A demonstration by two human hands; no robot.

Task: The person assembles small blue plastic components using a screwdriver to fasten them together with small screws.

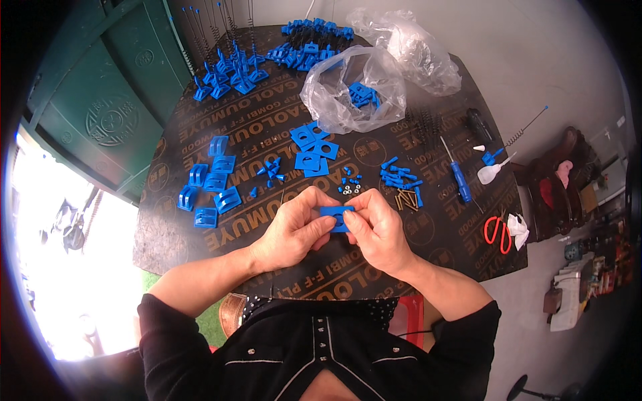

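Note:
Near the front of the dark table, my left hand and my right hand meet over a small blue plastic plate. Both thumbs press on its face, while the other fingers curl behind it and are partly hidden. Just beyond my hands are white nuts and tiny blue plastic bits. Flat blue plates with round holes overlap further back. To the right lie blue pegs and brass-coloured screws.
Curved blue brackets and pointed blue pieces lie left. Behind stand blue parts with springs, stacked blue parts and an open plastic bag. A screwdriver, red-handled scissors and white bottle lie right.

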